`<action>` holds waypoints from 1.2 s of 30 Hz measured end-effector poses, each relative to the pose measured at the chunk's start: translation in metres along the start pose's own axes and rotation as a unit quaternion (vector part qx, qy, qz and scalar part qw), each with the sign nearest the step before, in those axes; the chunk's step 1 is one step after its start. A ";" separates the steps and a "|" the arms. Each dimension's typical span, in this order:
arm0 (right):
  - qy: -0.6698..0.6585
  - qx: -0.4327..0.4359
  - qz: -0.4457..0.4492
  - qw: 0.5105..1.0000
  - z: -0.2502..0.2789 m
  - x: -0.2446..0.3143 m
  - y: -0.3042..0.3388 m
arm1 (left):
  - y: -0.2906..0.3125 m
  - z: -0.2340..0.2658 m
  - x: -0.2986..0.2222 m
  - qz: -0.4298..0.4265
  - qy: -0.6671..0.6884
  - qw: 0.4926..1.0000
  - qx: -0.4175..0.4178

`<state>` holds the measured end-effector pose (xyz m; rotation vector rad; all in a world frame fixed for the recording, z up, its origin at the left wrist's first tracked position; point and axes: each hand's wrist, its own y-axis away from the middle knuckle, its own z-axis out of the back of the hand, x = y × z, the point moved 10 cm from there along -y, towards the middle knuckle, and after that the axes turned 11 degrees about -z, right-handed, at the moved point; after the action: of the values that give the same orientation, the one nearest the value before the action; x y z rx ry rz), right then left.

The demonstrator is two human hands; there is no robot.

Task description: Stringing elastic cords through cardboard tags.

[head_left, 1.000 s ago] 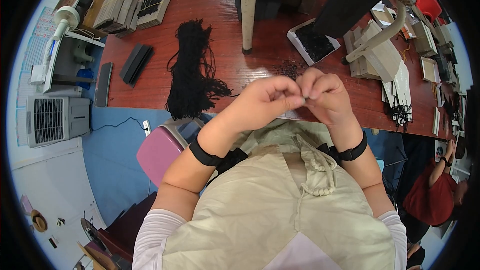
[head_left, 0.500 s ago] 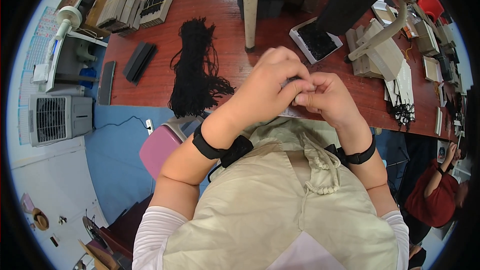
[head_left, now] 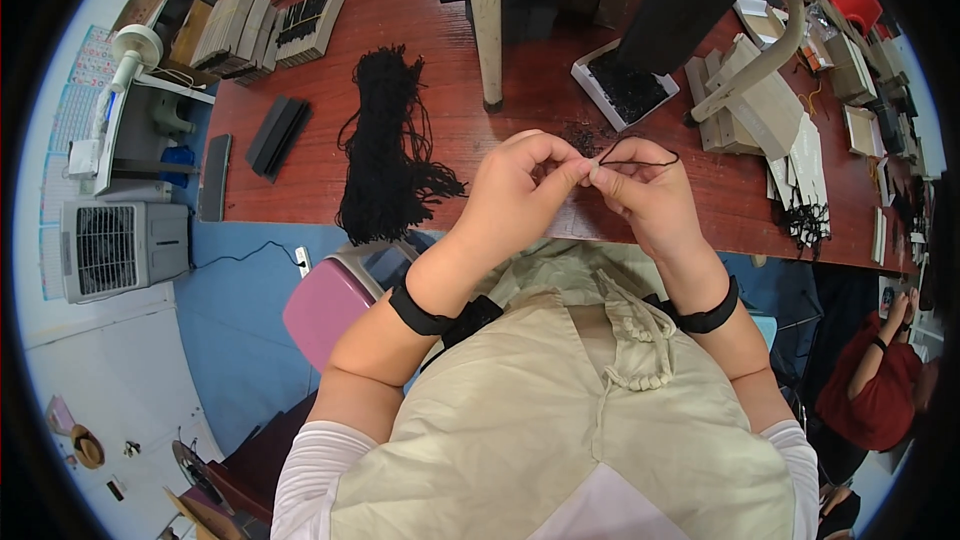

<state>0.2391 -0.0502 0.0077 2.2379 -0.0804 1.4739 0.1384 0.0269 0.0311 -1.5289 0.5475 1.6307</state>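
Above the near edge of a red tabletop (head_left: 308, 172), fingers of the left hand (head_left: 522, 190) and right hand (head_left: 652, 198) meet, pinching a thin black cord (head_left: 676, 153) that loops rightward; a black cord bundle (head_left: 384, 145) lies left, an open white box (head_left: 595, 98) beyond

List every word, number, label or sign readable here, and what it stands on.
White-and-blue printed wall chart, far left: print too small and blurred to read.
Grey flat cardboard piece, right: faint marking, too blurred to read.
Nothing else reads clearly.
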 end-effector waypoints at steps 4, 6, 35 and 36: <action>-0.085 0.022 -0.021 0.996 -0.001 -0.006 -0.002 | -0.001 -0.001 -0.005 -0.047 -0.032 0.998 -0.010; -0.089 0.026 -0.036 0.995 0.000 -0.008 -0.003 | -0.003 0.000 -0.014 -0.049 -0.055 0.997 -0.014; 0.001 -0.011 0.112 0.994 -0.004 0.019 0.009 | 0.008 0.001 0.009 0.032 0.068 0.997 -0.022; 0.042 -0.049 0.141 0.988 -0.001 0.021 0.011 | 0.004 0.003 -0.008 -0.029 0.004 0.999 -0.016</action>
<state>0.2438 -0.0556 0.0301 2.1499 -0.4502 1.6673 0.1333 0.0247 0.0380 -1.5608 0.4780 1.5968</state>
